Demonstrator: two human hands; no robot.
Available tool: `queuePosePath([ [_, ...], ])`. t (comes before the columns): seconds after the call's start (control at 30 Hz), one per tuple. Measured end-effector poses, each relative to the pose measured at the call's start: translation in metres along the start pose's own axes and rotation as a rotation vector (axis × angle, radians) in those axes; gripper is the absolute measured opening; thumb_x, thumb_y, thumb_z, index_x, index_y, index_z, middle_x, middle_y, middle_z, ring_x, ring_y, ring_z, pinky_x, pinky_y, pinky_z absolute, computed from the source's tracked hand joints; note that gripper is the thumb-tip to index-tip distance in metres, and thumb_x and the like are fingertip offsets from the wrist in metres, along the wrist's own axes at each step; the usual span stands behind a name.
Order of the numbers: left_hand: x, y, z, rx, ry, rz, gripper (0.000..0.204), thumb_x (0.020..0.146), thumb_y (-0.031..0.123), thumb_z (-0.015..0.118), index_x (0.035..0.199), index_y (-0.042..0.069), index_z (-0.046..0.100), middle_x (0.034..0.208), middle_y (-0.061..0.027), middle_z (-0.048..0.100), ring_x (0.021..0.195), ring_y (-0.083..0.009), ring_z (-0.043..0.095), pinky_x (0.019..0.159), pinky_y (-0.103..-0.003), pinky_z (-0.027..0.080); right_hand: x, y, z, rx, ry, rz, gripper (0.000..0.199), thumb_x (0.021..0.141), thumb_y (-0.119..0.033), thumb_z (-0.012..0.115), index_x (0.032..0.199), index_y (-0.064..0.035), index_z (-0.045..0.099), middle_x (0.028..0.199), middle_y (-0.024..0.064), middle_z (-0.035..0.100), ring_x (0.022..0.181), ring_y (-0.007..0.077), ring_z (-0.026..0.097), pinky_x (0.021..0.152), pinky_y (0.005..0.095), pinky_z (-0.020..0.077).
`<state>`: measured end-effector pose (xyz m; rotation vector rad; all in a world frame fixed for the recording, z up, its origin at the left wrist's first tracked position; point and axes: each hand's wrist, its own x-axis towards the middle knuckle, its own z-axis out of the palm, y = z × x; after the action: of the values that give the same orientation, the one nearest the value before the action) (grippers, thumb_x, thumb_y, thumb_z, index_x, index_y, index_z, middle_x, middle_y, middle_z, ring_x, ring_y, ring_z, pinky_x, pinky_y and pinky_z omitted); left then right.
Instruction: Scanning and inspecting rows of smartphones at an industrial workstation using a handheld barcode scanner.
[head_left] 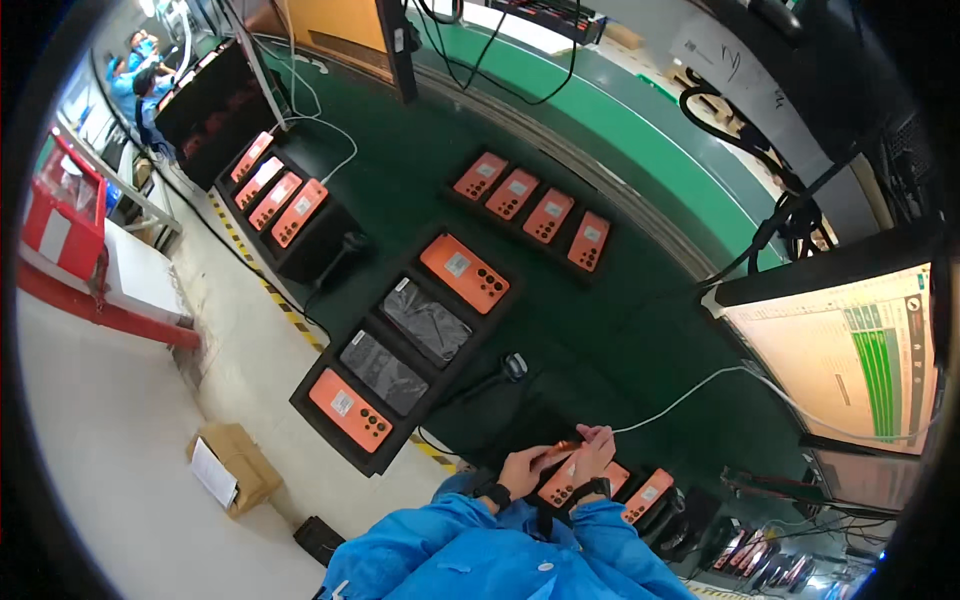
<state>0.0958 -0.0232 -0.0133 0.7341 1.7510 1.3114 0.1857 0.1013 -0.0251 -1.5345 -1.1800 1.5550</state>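
Close to my body, my left hand [522, 471] is closed around a thin orange phone [566, 446] seen nearly edge-on. My right hand [594, 456] is pinched at the far end of this phone, and a white cable [682, 402] runs to its fingertips. Whether the plug sits in the phone is hidden by the fingers. Beneath my hands lies another orange phone [556, 489] with round camera lenses. To its right rests one more orange phone [648, 496] in a dark holder.
A black tray [380, 463] holds two orange phones and two dark bagged ones. Further black trays with orange phones stand at the far side [540, 236] and far left [290, 262]. A black handheld scanner [513, 367] stands ahead of my hands. A lit monitor [840, 350] is on the right.
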Motion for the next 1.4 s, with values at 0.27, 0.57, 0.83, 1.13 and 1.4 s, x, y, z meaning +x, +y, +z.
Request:
queuePosePath([
  [0.27, 0.042, -0.014, -0.024, 0.370, 0.150, 0.216, 0.046, 0.076, 0.018, 0.063, 0.117, 0.001, 0.054, 0.111, -0.0227, 0.060, 0.103, -0.0381, 0.057, 0.089, -0.044, 0.045, -0.040, 0.032, -0.092, 0.021, 0.018, 0.219, 0.034, 0.100, -0.033, 0.032, 0.099, -0.0027, 0.048, 0.094, 0.0108, 0.060, 0.083, 0.0194, 0.060, 0.071, 0.0319, 0.0508],
  [0.57, 0.100, -0.058, -0.122, 0.796, 0.196, -0.155, 0.041, 0.072, 0.024, 0.065, 0.106, 0.003, 0.059, 0.100, -0.0211, 0.062, 0.095, -0.0382, 0.058, 0.084, -0.048, 0.045, -0.094, 0.058, -0.155, 0.009, -0.049, 0.448, 0.037, 0.098, -0.043, 0.036, 0.103, -0.0085, 0.050, 0.091, 0.0061, 0.062, 0.082, 0.0203, 0.063, 0.065, 0.0306, 0.0505],
  [0.83, -0.009, 0.013, -0.051, 0.379, -0.011, -0.243, 0.032, 0.073, 0.019, 0.067, 0.099, 0.003, 0.060, 0.074, -0.0105, 0.066, 0.074, -0.0237, 0.066, 0.068, -0.036, 0.051, -0.090, 0.082, -0.206, 0.065, -0.138, 0.238, 0.031, 0.099, -0.037, 0.034, 0.093, -0.0100, 0.046, 0.097, 0.0097, 0.065, 0.081, 0.0179, 0.064, 0.064, 0.0289, 0.0501],
  [1.13, -0.077, -0.026, 0.043, 0.472, -0.155, -0.156, 0.048, 0.076, 0.043, 0.067, 0.098, 0.000, 0.064, 0.083, -0.0189, 0.066, 0.082, -0.0325, 0.065, 0.071, -0.040, 0.049, -0.079, 0.085, -0.183, 0.132, -0.277, 0.190, 0.033, 0.099, -0.036, 0.037, 0.097, -0.0075, 0.053, 0.090, 0.0039, 0.066, 0.075, 0.0124, 0.063, 0.062, 0.0260, 0.0490],
  [1.4, -0.071, -0.002, 0.056, 0.357, -0.156, -0.395, 0.048, 0.078, 0.044, 0.066, 0.094, 0.000, 0.063, 0.070, -0.0116, 0.064, 0.060, -0.0246, 0.062, 0.058, -0.037, 0.049, -0.060, 0.099, -0.171, -0.079, -0.283, -0.028, 0.034, 0.098, -0.032, 0.040, 0.092, -0.0039, 0.059, 0.086, 0.0054, 0.064, 0.077, 0.0148, 0.060, 0.070, 0.0291, 0.0486],
])
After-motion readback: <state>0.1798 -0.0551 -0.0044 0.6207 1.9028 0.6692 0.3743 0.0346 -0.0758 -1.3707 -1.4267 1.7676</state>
